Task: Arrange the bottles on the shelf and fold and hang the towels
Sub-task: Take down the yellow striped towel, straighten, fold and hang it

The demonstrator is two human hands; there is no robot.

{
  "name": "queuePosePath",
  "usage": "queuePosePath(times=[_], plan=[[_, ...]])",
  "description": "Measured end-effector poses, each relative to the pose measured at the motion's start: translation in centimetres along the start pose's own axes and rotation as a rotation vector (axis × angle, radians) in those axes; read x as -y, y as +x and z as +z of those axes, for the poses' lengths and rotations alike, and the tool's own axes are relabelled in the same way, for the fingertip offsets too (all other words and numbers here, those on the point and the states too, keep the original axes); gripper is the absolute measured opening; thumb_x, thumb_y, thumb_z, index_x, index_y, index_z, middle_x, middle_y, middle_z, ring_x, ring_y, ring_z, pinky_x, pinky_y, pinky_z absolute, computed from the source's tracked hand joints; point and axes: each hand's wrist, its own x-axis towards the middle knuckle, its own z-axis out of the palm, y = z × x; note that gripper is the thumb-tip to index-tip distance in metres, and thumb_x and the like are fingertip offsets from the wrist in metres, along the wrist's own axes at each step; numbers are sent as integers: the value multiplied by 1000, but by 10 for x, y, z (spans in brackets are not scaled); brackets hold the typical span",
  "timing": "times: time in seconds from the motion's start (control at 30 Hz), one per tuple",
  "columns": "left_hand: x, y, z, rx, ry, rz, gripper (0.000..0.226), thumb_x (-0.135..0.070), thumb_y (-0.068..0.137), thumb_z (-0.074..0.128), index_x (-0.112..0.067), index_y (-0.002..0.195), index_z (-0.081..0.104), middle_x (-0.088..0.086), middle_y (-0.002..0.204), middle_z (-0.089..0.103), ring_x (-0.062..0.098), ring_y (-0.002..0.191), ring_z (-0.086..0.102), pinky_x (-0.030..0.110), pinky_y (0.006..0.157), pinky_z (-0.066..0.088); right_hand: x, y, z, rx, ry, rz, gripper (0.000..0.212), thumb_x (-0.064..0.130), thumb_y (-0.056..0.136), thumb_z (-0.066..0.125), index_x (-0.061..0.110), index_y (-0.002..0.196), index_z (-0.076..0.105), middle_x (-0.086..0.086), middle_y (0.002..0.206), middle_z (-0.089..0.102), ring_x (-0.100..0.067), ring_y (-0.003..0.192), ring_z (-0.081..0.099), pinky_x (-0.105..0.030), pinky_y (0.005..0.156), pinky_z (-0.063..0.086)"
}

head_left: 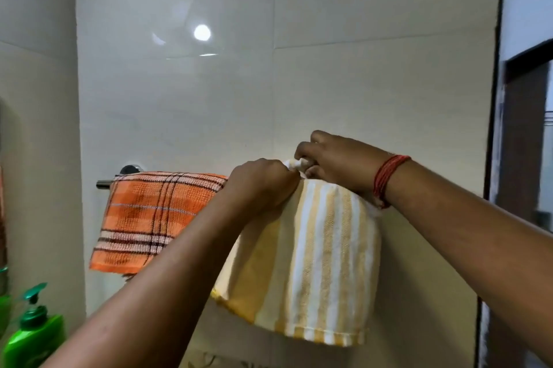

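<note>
A yellow and white striped towel [317, 260] hangs folded at the right part of the metal towel bar [104, 183]. My left hand [263, 182] grips its top edge from the left. My right hand [335, 161], with red threads round the wrist, pinches the same top edge from the right, knuckles close to the left hand. An orange checked towel [149, 218] hangs over the bar's left part. A green pump bottle [33, 334] stands at the bottom left. The bar under the striped towel is hidden.
Glossy pale wall tiles [269, 68] lie right behind the bar. A dark door frame [493, 128] runs down the right side, with a doorway beyond. Another green item [3, 301] is cut off at the left edge.
</note>
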Motion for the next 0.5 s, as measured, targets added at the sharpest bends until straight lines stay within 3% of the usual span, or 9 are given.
queuePosePath(times=[0.07, 0.17, 0.27, 0.37, 0.43, 0.5], plan=[[0, 1, -2, 42, -6, 3, 47, -49, 101, 26, -20, 110, 62, 13, 125, 64, 29, 100, 55, 36, 78, 36, 6, -3, -4, 48, -19, 19, 24, 27, 98, 54, 22, 121, 54, -4, 109, 48, -25, 78, 57, -34, 68, 47], [-2, 1, -4, 58, -14, 22, 44, -49, 99, 26, -24, 107, 60, 12, 128, 63, 29, 104, 56, 37, 81, 38, 22, -13, -16, 100, -146, 79, 25, 18, 97, 52, 21, 122, 52, -10, 122, 43, -30, 79, 57, -35, 64, 47], [-2, -5, -6, 60, -12, 73, 43, -43, 101, 34, -19, 125, 60, 13, 131, 62, 33, 116, 58, 39, 92, 45, 53, -27, -21, -33, -418, 60, 34, 10, 90, 51, 17, 123, 53, -13, 140, 31, -37, 104, 50, -40, 71, 43], [-2, -8, -8, 89, 5, 140, 29, -27, 99, 44, -16, 120, 60, 12, 122, 65, 34, 109, 61, 45, 94, 49, 72, -37, -16, -64, -280, 20, 30, 6, 91, 42, 11, 120, 49, -12, 127, 47, -28, 96, 48, -37, 70, 34], [-1, -6, -10, 109, 53, 131, 27, -24, 97, 41, -20, 115, 60, 9, 122, 65, 32, 108, 60, 42, 89, 49, 65, -39, -17, 92, -140, 111, 21, 17, 101, 34, 12, 117, 47, -12, 118, 58, -24, 83, 47, -34, 69, 33], [-2, -4, -10, 122, 106, 146, 26, -26, 96, 38, -21, 111, 60, 10, 122, 63, 30, 100, 56, 38, 81, 43, 55, -42, -24, 242, -4, 212, 41, 45, 102, 36, 17, 128, 49, -10, 124, 60, -23, 94, 52, -33, 75, 38]])
